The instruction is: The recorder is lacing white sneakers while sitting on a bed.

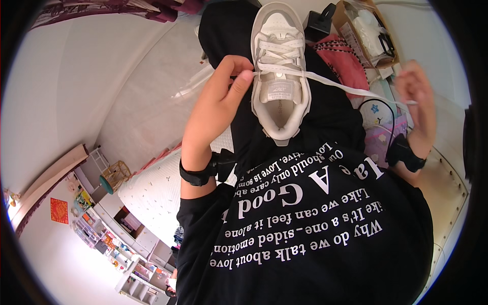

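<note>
A white and light-grey lace-up sneaker rests on my black-clad lap, toe pointing away from me and its opening towards me. White flat laces criss-cross over its tongue. At the sneaker's left side, the thumb and forefinger of my left hand pinch the lace by the upper eyelets. From the right upper eyelet a long lace end stretches, nearly taut, to my right hand. That hand is blurred, raised well out to the right, with its fingers closed around the lace end.
Beyond the sneaker, to the right, are a black box-shaped device, an open cardboard box with plastic-wrapped items and a pink cloth. A bed with a white quilted cover lies to my left. Black bands circle both forearms.
</note>
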{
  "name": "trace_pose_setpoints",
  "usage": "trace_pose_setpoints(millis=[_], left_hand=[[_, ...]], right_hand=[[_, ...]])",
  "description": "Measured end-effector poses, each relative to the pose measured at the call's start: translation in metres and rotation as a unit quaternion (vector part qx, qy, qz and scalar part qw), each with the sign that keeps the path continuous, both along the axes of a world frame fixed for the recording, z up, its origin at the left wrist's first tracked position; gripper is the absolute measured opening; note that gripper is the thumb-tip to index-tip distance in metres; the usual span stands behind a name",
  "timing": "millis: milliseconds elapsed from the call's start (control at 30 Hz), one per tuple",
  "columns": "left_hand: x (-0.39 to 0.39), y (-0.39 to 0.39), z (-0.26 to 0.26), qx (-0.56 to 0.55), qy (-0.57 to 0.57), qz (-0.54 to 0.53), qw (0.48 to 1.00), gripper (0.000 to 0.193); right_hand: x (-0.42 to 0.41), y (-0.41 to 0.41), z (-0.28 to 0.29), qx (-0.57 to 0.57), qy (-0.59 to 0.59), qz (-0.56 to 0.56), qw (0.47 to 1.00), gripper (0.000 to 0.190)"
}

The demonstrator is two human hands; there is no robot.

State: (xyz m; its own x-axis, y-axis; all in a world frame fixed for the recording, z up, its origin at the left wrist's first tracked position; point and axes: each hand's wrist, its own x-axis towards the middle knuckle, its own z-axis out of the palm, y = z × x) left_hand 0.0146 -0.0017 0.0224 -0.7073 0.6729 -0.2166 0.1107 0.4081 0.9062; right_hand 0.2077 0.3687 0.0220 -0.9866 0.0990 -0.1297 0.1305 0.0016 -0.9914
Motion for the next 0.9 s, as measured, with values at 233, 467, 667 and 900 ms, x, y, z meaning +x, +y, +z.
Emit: trace_pose_setpoints(millis=[233, 467, 667, 900], left_hand=[[-0.012, -0.001, -0.015, 0.043, -0.11, -0.026, 0.993, 0.015], [-0.017, -0.011, -0.018, -0.03, -0.184, -0.018, 0.982, 0.015], [-0.013, -0.019, -0.038, 0.06, -0.125, -0.046, 0.989, 0.019], [-0.016, -0.023, -0.029, 0.042, -0.125, -0.014, 0.991, 0.013]], right_hand=[[-0.064, -0.103, -0.025, 0.184, 0.056, 0.094, 0.977, 0.028], [-0.084, -0.132, -0.039, 0.13, 0.07, 0.075, 0.986, 0.018], [-0.081, -0.125, -0.043, -0.034, -0.033, 0.104, 0.993, 0.021], [-0.072, -0.105, -0.036, -0.116, -0.118, 0.121, 0.979, 0.02]])
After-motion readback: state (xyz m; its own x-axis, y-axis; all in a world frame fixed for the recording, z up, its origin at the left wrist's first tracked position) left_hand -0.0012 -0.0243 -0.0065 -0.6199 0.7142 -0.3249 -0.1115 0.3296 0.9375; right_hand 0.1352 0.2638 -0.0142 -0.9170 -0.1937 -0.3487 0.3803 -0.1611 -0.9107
